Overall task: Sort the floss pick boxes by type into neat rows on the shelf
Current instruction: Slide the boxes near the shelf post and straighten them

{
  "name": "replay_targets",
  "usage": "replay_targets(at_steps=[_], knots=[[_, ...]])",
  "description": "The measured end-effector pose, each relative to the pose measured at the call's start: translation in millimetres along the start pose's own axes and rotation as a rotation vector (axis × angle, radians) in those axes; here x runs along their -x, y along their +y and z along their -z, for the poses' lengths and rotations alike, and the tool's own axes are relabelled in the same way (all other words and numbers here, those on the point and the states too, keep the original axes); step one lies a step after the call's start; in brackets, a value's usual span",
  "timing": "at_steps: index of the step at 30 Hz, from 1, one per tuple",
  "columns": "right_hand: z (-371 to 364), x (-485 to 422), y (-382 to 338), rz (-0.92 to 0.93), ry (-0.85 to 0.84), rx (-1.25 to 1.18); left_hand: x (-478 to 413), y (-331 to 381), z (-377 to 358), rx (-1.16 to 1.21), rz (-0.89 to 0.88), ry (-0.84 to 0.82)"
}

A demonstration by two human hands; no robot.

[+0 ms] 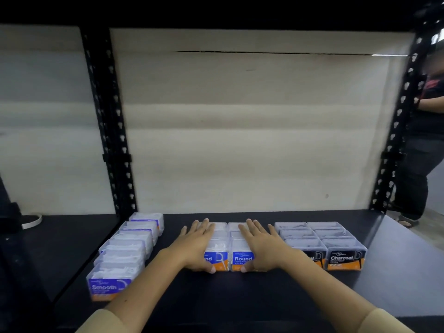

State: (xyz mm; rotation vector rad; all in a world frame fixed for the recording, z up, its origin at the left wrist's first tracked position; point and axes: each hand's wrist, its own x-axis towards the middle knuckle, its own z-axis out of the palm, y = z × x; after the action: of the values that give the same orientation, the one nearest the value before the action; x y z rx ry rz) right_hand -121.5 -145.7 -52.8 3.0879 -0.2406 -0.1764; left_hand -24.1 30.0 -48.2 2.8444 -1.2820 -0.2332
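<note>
On the shelf: three groups of boxes are seen on the black shelf (pixel 240 292), set apart by type.
Smooth row (pixel 125 251): a single file at the left, running slantwise from the back toward the front edge; the front box stands nearest that edge.
Round block (pixel 228 246): two files side by side in the middle, under both hands.
Charcoal block (pixel 322 243): two files at the right, near the right post, apart from the Round block.
Left hand (pixel 197 246): laid flat and unclenched on the left Round file, thumb pressed to the front label; nothing is grasped.
Right hand (pixel 259 246): laid flat and unclenched on the right Round file, thumb at the front face; nothing is grasped.
Handling: the boxes are judged light, stiff clear plastic, smooth-walled and likely to slide or skew when pushed; the lids may flex under weight.
Hold: a box is best taken across its two long sides, or a file squared by palms against its outer walls.
Edges: the Smooth front box is judged the most exposed to a knock off the front.
Open room: bare shelf lies behind all groups, in the gaps between them, and in front of the Round block.
</note>
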Motion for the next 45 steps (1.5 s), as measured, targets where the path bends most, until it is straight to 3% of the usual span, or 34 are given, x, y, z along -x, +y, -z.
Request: replay_targets(at_steps=[4, 8, 15, 19, 22, 29, 33, 39, 45], knots=[[2.8, 3.7, -3.0, 0.003, 0.0, -0.054, 17.8, -4.6, -1.6, 0.045, -0.018, 0.076], [7.4, 4.7, -22.7, 0.08, 0.109, -0.134, 52.3, -26.6, 4.6, 0.073, -0.002, 0.211], [9.9, -1.4, -101.1, 0.285, 0.365, -0.262, 102.7, -91.4, 15.8, 0.201, 0.164, 0.419], [6.6, -5.7, -155.9, 0.417, 0.388, -0.314, 118.2, -116.2, 16.3, 0.291, 0.273, 0.435], [4.6, -14.6, -185.8, 0.458, 0.358, -0.359, 128.1, -117.1, 12.1, 0.314, 0.307, 0.391], [24.3, -52.0, -211.3, 0.351, 0.279, -0.53, 146.6, -107.6, -9.7, 0.145, 0.251, 0.269], [36.4, -65.0, -217.0, 0.406, 0.125, -0.593, 146.7, -109.5, -19.8, 0.131, 0.216, 0.214], [35.5, -83.7, -231.8, 0.445, -0.113, -0.547, 144.5, -107.7, -27.3, 0.025, 0.143, 0.267], [24.0, -89.8, -230.5, 0.405, -0.132, -0.57, 147.4, -104.4, -26.7, -0.028, 0.17, 0.244]])
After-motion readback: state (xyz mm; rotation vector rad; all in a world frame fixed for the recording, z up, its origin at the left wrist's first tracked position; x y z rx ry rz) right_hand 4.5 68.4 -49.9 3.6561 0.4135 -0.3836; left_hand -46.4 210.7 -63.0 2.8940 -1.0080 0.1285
